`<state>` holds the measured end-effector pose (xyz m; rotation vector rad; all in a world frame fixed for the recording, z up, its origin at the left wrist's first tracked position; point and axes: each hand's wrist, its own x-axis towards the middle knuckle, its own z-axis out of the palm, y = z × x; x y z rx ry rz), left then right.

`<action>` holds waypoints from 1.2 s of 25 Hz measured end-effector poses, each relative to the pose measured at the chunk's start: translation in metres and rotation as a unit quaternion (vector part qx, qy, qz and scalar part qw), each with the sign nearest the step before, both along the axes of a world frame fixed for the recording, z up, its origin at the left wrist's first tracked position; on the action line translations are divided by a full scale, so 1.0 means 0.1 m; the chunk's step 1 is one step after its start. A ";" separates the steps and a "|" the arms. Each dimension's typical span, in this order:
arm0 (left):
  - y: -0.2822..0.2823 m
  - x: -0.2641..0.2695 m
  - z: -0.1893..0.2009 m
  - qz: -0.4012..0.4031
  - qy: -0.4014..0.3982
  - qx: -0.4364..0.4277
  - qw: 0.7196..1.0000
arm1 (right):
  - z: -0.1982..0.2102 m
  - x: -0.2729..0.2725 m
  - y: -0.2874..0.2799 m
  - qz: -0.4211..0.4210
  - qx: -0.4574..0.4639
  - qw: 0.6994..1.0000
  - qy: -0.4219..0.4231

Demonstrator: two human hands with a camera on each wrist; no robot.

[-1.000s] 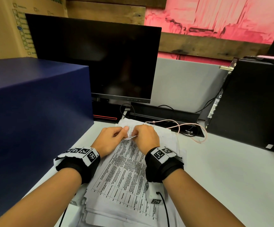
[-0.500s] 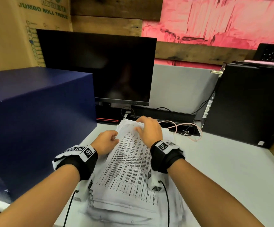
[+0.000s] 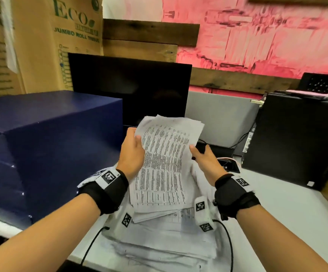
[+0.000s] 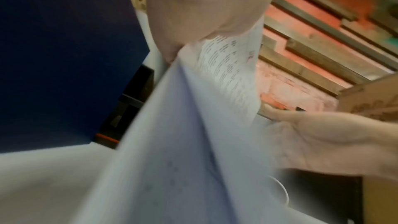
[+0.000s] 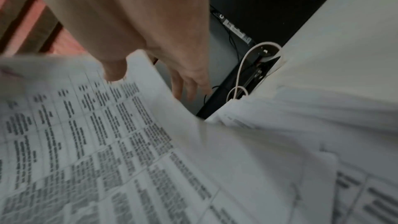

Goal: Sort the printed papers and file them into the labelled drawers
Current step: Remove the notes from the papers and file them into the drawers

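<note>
A thin sheaf of printed papers (image 3: pixel 165 163) with table-like text is held tilted up above the messy pile of papers (image 3: pixel 159 242) on the desk. My left hand (image 3: pixel 135 135) grips its left edge, thumb in front. My right hand (image 3: pixel 198 149) pinches the right edge, with the thumb (image 5: pixel 114 69) on the printed face and the fingers behind. The left wrist view shows the sheaf (image 4: pixel 183 142) from its blank underside. The dark blue drawer cabinet (image 3: pixel 51 144) stands at the left. Its labels do not show.
A black monitor (image 3: pixel 129 87) stands behind the papers and a black computer tower (image 3: pixel 296 138) at the right. A pale cable (image 5: pixel 254 54) loops by the monitor's base. Cardboard boxes (image 3: pixel 61 46) rise behind the cabinet. The white desk (image 3: pixel 296 213) lies bare at the right.
Both hands have lifted the top sheets off the pile and tilted them upward. Before, the hands lay on the pile's far edge. The head view has swung upward.
</note>
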<state>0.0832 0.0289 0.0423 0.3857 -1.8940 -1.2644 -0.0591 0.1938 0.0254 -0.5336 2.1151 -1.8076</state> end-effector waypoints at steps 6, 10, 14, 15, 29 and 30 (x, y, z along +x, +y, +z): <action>0.09 0.08 0.14 0.006 0.097 -0.042 0.994 | 0.32 0.13 0.07 -0.009 -0.129 0.987 0.099; 0.02 0.10 0.27 0.004 0.095 -0.045 0.994 | 0.51 0.29 0.11 -0.012 -0.206 0.966 0.157; 0.04 0.10 0.17 -0.024 0.067 0.029 0.997 | 0.34 0.38 0.08 -0.034 -0.190 0.969 0.156; 0.07 0.10 0.09 -0.032 0.051 0.042 0.997 | 0.25 0.40 0.09 -0.031 -0.171 0.974 0.147; 0.17 0.07 -0.43 -0.028 0.004 0.144 0.989 | -0.01 0.35 -0.07 -0.107 -0.072 0.981 0.144; 0.18 0.09 -0.46 -0.015 0.010 0.144 0.989 | 0.02 0.41 -0.10 -0.112 -0.083 0.977 0.160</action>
